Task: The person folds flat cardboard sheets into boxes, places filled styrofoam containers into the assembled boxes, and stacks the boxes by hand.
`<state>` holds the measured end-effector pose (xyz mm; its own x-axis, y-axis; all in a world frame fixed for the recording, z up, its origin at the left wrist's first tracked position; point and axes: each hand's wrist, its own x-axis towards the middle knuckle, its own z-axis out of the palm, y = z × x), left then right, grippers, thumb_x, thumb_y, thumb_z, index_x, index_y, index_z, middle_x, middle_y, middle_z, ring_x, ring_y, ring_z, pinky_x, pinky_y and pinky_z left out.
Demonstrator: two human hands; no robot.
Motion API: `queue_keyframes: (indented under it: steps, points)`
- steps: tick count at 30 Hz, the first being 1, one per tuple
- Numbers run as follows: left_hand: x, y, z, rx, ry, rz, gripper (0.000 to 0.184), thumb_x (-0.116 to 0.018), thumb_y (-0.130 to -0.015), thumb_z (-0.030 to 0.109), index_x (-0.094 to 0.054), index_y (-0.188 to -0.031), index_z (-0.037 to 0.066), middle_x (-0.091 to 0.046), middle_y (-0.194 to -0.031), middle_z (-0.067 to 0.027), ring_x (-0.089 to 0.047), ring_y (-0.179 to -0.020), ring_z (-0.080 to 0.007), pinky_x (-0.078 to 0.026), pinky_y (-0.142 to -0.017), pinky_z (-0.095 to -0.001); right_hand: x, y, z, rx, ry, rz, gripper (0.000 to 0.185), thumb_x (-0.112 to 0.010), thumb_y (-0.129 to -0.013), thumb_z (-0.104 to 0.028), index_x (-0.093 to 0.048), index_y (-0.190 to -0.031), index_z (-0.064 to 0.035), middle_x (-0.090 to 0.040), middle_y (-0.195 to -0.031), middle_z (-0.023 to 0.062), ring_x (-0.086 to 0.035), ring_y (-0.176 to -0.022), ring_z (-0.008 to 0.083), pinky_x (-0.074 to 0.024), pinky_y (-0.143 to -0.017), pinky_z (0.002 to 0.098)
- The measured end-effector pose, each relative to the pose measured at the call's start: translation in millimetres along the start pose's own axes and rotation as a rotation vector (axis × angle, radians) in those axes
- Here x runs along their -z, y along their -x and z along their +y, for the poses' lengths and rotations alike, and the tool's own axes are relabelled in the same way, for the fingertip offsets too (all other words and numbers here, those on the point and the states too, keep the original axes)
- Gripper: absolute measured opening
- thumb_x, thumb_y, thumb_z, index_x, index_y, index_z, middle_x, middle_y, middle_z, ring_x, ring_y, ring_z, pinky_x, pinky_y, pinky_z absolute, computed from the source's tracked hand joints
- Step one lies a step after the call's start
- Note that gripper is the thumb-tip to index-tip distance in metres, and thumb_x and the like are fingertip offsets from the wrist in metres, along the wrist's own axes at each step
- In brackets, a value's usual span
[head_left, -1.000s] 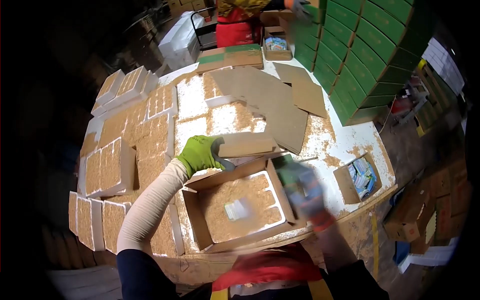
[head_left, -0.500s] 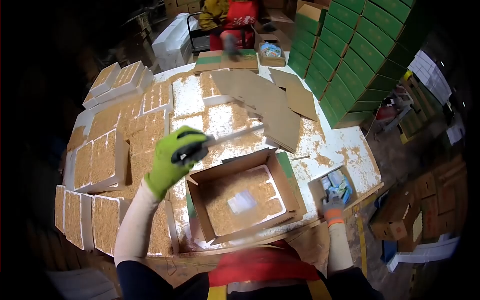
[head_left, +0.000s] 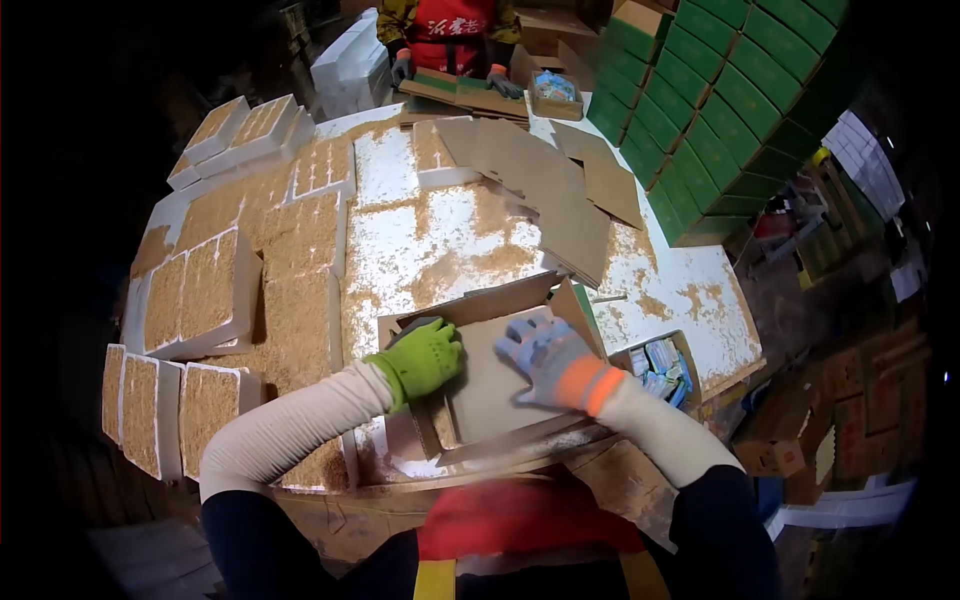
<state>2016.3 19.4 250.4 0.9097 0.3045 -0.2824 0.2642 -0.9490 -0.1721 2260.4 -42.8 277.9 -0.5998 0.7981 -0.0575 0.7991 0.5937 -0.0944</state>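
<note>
- In the head view, we now see a flat cardboard sheet (head_left: pixel 485 390) inside the open box (head_left: pixel 520 441); half a second ago sawdust and a pale packet showed there.
- Our left hand (head_left: pixel 424 362), in a green glove, was raised beyond the box then; now it is down at the sheet's left side, fingers bent. We cannot tell whether it pinches anything.
- Our right hand (head_left: pixel 545 365), in a grey glove with an orange cuff, has come from the small box of packets (head_left: pixel 660 360) and rests spread, palm down, on the sheet.
- Across from us, a person in a red apron (head_left: pixel 455 22) now has both hands on folded green-and-brown cardboard (head_left: pixel 465 95).
- The white worktop (head_left: pixel 378 228) is strewn with sawdust (head_left: pixel 445 262); white trays (head_left: pixel 247 285) filled with it line the left side, and loose cardboard pieces (head_left: pixel 535 180) lie beyond the box.
- Green boxes (head_left: pixel 745 130) stand stacked at the far right; the room around is dim, with brown cartons (head_left: pixel 860 420) lower right.
- The box's long axis runs across in front of us, its right end angled away; the sheet, partly hidden by our hands, seems to lie the same way.
</note>
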Motion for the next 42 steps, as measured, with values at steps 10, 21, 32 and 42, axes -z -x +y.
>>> queue_keyframes:
  steps: [10,21,32,42]
  points:
    - [-31.1,101.8,69.2,1.04,1.418,1.104,0.041,-0.074,-0.082,0.017,-0.065,-0.121,0.006,-0.06,-0.134,-0.0137,-0.059,-0.121,-0.0316,-0.047,-0.106,-0.0438,-20.2,84.2,91.9,-0.543,-1.148,0.648,0.031,-0.058,-0.091,-0.003,-0.067,-0.12,-0.0081,-0.066,-0.11,0.0075,-0.063,-0.1,0.0114,-0.0533,-0.084,0.0257]
    - [-78.2,-13.7,149.6,1.158,1.624,1.235,0.106,-0.083,-0.077,0.017,-0.016,-0.158,0.001,-0.026,-0.158,-0.0158,-0.034,-0.141,-0.0259,-0.038,-0.11,-0.0367,-205.8,47.2,69.0,-0.387,0.018,0.341,0.085,-0.067,-0.086,-0.058,-0.043,-0.146,-0.0037,-0.055,-0.128,0.0293,-0.052,-0.122,0.0412,-0.0413,-0.105,0.0461]
    - [54.7,-263.7,117.3,0.843,2.131,1.022,0.085,-0.071,-0.091,0.011,-0.018,-0.156,0.0,-0.046,-0.142,-0.0153,-0.054,-0.119,-0.0204,-0.049,-0.098,-0.0318,8.0,196.5,299.6,-0.58,-1.657,0.589,0.065,-0.075,-0.089,-0.026,-0.048,-0.142,0.0015,-0.06,-0.133,0.0132,-0.061,-0.114,0.022,-0.0489,-0.099,0.0346]
    - [-23.7,-497.2,117.3,0.412,1.923,0.378,0.078,-0.07,-0.093,0.017,-0.026,-0.154,-0.004,-0.049,-0.143,-0.0174,-0.051,-0.124,-0.0195,-0.042,-0.106,-0.0325,-256.5,371.5,575.2,-0.997,-1.073,0.466,0.055,-0.058,-0.1,-0.026,-0.045,-0.146,0.0007,-0.053,-0.142,0.0087,-0.047,-0.129,0.0165,-0.0363,-0.111,0.0285]
